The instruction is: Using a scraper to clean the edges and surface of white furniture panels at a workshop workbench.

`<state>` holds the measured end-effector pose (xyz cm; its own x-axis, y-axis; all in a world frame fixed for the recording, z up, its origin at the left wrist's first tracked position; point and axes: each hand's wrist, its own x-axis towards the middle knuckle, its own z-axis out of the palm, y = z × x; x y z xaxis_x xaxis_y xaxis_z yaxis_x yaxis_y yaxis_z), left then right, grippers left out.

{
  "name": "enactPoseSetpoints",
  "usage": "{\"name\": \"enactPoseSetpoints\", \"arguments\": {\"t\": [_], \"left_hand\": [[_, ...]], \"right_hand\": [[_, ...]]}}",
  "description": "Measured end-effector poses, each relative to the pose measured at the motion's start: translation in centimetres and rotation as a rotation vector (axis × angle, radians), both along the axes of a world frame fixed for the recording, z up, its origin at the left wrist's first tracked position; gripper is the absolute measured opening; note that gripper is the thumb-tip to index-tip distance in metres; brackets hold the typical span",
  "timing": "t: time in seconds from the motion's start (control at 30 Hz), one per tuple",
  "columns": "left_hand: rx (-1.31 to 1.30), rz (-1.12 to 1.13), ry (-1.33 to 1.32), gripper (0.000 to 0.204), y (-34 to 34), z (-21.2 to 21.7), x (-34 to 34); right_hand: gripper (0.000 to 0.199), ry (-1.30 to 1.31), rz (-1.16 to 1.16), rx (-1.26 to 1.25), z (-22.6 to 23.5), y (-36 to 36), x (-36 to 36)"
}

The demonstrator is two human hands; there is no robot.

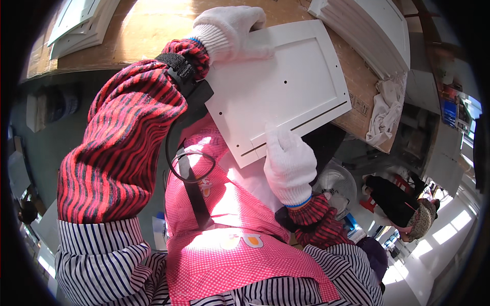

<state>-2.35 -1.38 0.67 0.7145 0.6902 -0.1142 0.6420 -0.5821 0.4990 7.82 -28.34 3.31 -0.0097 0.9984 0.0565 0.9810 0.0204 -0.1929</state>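
Observation:
A white rectangular panel (286, 86) with a raised frame, small drilled holes and a thin groove lies on the brown worktable (153, 25), its near edge overhanging toward me. My left hand (235, 30), in a white knit glove, rests on the panel's far left corner. My right hand (288, 160), gloved the same way, grips the panel's near edge beside the groove. Both forearms wear red and black striped sleeve covers.
Stacks of white panels sit at the back left (81, 23) and back right (367, 28) of the table. A crumpled white rag (385, 109) hangs at the table's right edge. Below stand a fan (334, 183) and a crouching person (403, 204) on the floor.

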Motion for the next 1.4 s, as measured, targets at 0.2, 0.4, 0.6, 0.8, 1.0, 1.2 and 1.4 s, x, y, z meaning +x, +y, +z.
{"name": "enactPoseSetpoints", "arguments": {"t": [0.2,0.4,0.6,0.8,1.0,1.2,1.4], "left_hand": [[0.050,-0.024,-0.030,0.057,0.3,-0.5,0.3],[0.035,-0.022,-0.064,0.055,0.6,-1.3,0.3],[-0.137,0.020,0.074,0.059,0.1,3.2,0.5],[-0.086,0.062,0.039,0.052,0.0,2.6,-0.2],[0.020,0.161,0.053,0.054,-1.0,1.5,0.8],[-0.003,0.267,-0.054,0.063,-2.5,-1.5,-2.0],[-0.109,0.691,0.009,0.092,-4.9,-1.9,-6.7]], "right_hand": [[0.041,0.136,-0.059,0.023,-0.4,-0.5,0.0],[0.024,-0.079,-0.426,0.163,-1.9,2.1,10.6],[0.035,-0.071,-0.056,0.073,-1.4,-0.2,1.5],[0.035,0.441,-0.066,-0.001,0.6,-0.9,-1.8],[0.033,1.254,-0.791,-0.122,1.3,-1.5,4.7],[0.042,1.353,-0.903,-0.131,0.6,-3.8,5.1],[0.042,1.489,-0.963,-0.058,-0.2,-6.6,7.2]]}}
